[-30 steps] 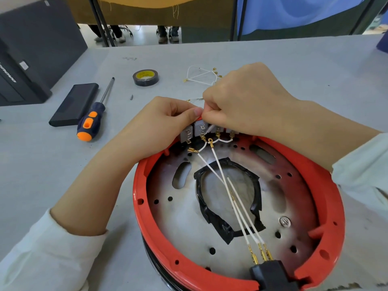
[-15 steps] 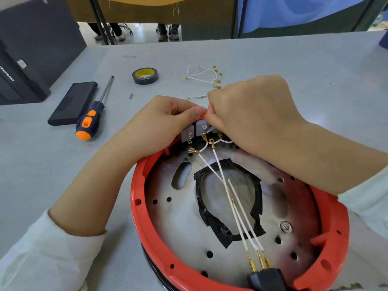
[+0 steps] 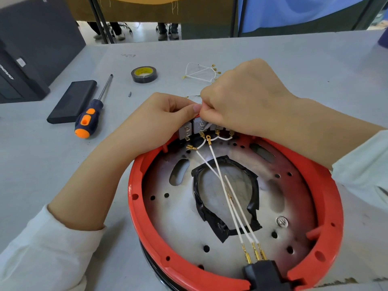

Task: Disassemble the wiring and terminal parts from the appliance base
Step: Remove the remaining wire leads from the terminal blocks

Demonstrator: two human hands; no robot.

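Both hands meet at the far edge of the red appliance base [image 3: 147,206], over a row of grey terminal blocks [image 3: 185,130]: the left hand [image 3: 159,120] has its fingers curled with the thumb tip pressed against the top of the blocks, and the right hand [image 3: 241,97] is curled into a fist right beside it, its fingertips hidden, so what it pinches there cannot be told. Well to the left of the grip, on the grey table [image 3: 31,164], lie a flat black case [image 3: 72,101] and, just beside it, a screwdriver [image 3: 90,116] with a navy and orange handle. Beyond the grip and a little left sits a roll of black tape [image 3: 144,74] with a yellow core, and a tiny screw [image 3: 130,94] lies nearer. Just behind the right hand rests a loose bundle of white wires [image 3: 201,73] with gold ends, apart from the base. Directly below the grip, short white loops with gold ring lugs [image 3: 208,137] hang from the blocks. From there three long white wires [image 3: 228,198] run toward the person across the metal plate [image 3: 174,217] and its ring of black tape [image 3: 210,215], ending in gold terminals [image 3: 255,254] plugged into a black connector [image 3: 264,274] at the near rim. Right of the grip, the right forearm crosses over the red rim, its pale sleeve [image 3: 365,164] at the frame edge.
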